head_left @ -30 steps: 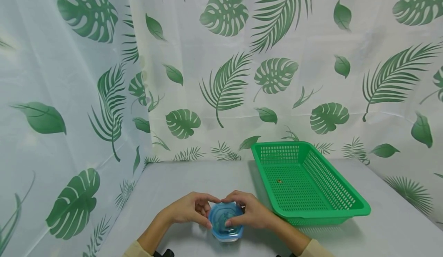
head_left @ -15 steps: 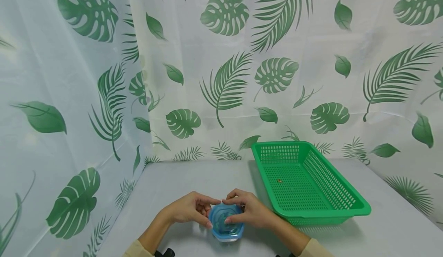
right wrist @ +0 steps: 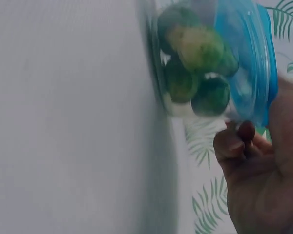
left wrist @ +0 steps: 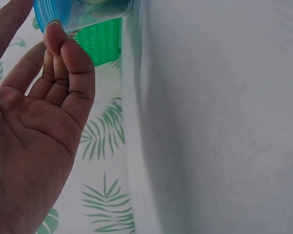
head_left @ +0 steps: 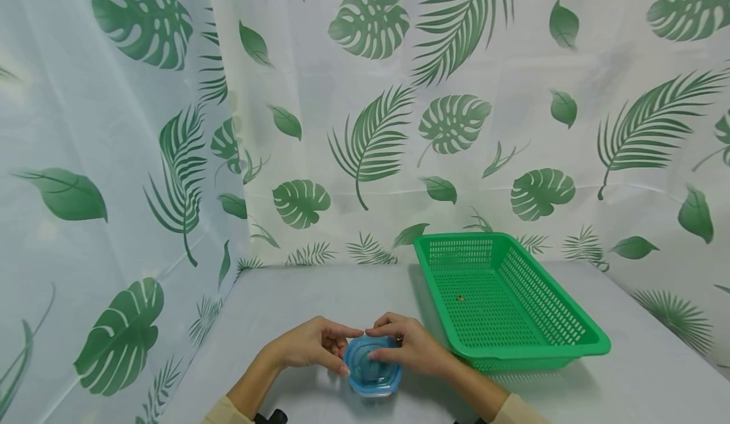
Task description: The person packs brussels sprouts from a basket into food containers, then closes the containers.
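Note:
A small clear plastic food container [head_left: 374,393] with a blue lid [head_left: 358,368] stands on the table near its front. Several green, partly yellowish round fruits [right wrist: 200,48] show through its wall in the right wrist view. My left hand [head_left: 305,346] holds the lid's left edge, thumb at the near left and index fingertip at the far rim. From the other side my right hand [head_left: 424,351] grips it, its thumb lying on top of the lid and its index finger at the far edge. Both index fingertips nearly meet. The other fingers are curled beside the container.
A green perforated plastic basket [head_left: 530,352] stands to the right, close behind the right forearm. One tiny orange-brown bit [head_left: 460,298] lies in it. Leaf-printed curtains [head_left: 365,132] hang behind and along the sides of the white table [head_left: 285,291].
My right thumb has slid a little away from me across the lid, and the right index finger has shifted slightly at the far rim. The left hand and the container stay in place.

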### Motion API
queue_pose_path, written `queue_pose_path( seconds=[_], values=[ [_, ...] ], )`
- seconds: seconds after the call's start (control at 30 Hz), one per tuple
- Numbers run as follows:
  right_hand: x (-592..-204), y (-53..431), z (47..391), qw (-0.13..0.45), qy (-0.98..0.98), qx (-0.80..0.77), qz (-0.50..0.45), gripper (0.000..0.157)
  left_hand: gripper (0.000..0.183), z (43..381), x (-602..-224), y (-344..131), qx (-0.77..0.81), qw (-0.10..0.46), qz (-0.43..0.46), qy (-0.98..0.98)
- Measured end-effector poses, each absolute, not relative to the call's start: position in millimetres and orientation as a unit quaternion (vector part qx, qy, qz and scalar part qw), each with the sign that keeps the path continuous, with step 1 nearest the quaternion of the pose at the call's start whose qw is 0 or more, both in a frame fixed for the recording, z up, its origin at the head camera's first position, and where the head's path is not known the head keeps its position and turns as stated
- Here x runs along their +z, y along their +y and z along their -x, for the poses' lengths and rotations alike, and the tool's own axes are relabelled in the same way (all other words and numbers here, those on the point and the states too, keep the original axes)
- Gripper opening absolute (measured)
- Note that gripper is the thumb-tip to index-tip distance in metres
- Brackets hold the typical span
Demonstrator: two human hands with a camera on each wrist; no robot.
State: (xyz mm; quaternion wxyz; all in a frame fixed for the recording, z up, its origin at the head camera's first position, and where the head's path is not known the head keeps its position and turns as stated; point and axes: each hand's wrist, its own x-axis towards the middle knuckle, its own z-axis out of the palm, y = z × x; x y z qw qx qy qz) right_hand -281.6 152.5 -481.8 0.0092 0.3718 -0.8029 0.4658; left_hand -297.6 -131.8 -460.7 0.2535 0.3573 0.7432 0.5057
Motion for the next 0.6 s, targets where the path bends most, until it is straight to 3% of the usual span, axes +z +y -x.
queue_pose_path(
  seconds=[0.13, 0.3, 0.6],
  values=[
    [-483.9, 147.5, 281.5, 0.026, -0.814, 0.473, -0.336, 0.032, 0.071, 298.7, -459.4, -133.1, 0.508, 0.254, -0.357, 0.742],
    [-486.8, 144.1, 281.0, 0.017, -0.821, 0.484, -0.301, 0.034, 0.069, 298.3, -457.7, -133.8, 0.503, 0.247, -0.353, 0.749],
    [-488.9, 143.2, 283.1, -0.043, -0.796, 0.537, -0.275, 0.040, 0.066, 297.9, -457.4, -134.2, 0.509, 0.254, -0.341, 0.748]
  ],
)
